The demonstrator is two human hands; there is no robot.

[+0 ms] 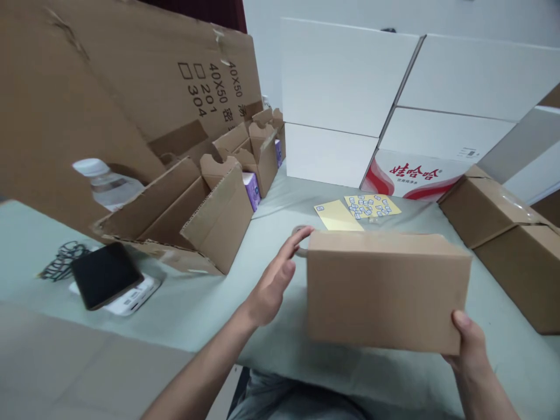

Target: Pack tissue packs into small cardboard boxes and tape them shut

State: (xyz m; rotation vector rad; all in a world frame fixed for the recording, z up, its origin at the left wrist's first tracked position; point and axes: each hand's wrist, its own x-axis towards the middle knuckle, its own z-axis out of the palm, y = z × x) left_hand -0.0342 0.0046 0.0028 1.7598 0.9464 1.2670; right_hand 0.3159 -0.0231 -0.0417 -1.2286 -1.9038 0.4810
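Observation:
A plain brown cardboard box (387, 291) is held tilted above the cloth-covered table. Its lower right corner is gripped by my right hand (472, 341), the thumb on the near face and the fingers hidden behind. At the box's left side is my left hand (273, 286), its fingers stretched out and the fingertips at the upper left corner; whether they touch it I cannot tell. Just behind those fingertips part of a greyish ring, perhaps a tape roll (300, 252), shows past the box.
Open cardboard boxes (205, 227) line the left, with purple packs (251, 191) beside them. A bottle (107, 184), a phone (106, 275) on a white device and a coiled cable (65, 261) lie farther left. Yellow sticker sheets (339, 216) lie behind; another carton (516, 251) stands right.

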